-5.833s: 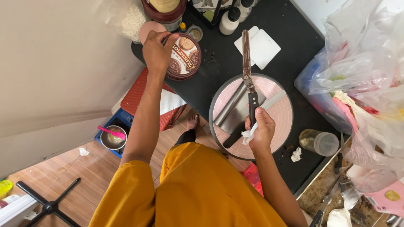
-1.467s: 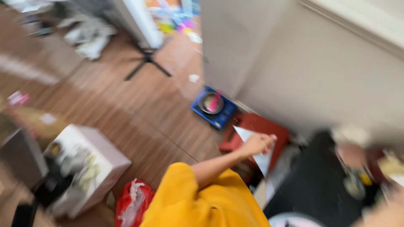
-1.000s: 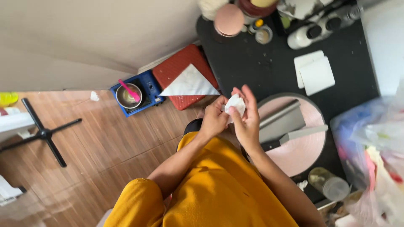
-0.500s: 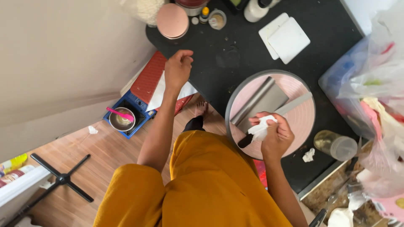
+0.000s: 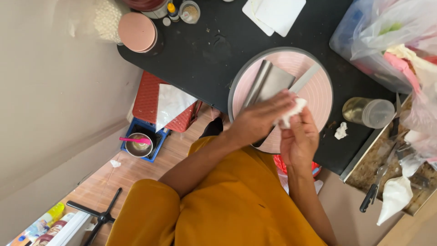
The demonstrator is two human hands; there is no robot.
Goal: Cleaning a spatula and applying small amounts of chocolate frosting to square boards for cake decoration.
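Observation:
My right hand (image 5: 298, 139) pinches a crumpled white tissue (image 5: 292, 110) over the near edge of a pink turntable (image 5: 314, 91). My left hand (image 5: 261, 116) reaches across with its fingers on the same tissue. Under the hands, on the turntable, lie a flat metal scraper (image 5: 268, 82) and a long metal spatula blade (image 5: 307, 77); the dark handle is mostly hidden by my left hand.
The turntable sits on a black table (image 5: 205, 50) with a pink lid (image 5: 136, 32), small jars (image 5: 189, 10), white paper sheets (image 5: 277, 13), a plastic cup (image 5: 368, 111), a tissue scrap (image 5: 340, 131) and plastic bags (image 5: 396, 36). A red stool (image 5: 152, 107) and a bowl in a blue crate (image 5: 139, 146) stand on the wooden floor.
My left hand has come back from the table's left side to the tissue in my right hand. Before that, the view swung away across the floor and returned.

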